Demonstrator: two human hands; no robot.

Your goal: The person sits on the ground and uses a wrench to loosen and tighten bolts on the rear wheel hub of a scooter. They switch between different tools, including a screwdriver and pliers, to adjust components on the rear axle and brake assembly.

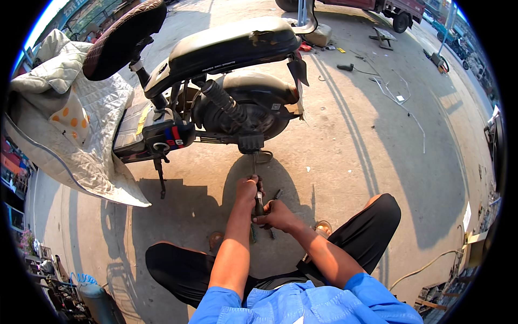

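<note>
In front of me stands an electric scooter with a cream body [232,40] and black rear wheel [267,121]. Both my hands are closed around a dark-handled tool with a long thin metal shaft [255,163], which looks like a screwdriver. My left hand [248,190] grips it nearer the shaft, while my right hand [278,216] wraps the handle end. The shaft points away from me to a black ribbed part [251,142] low on the scooter, beside the wheel. Whether the tip sits in a screw is too small to tell.
A quilted cover [102,108] drapes the scooter's front, and its side stand [161,178] reaches down. Thin tools [277,194] lie on the concrete by my hands. Farther right are wire scraps [402,102], a small stool [382,38] and a red vehicle [399,8].
</note>
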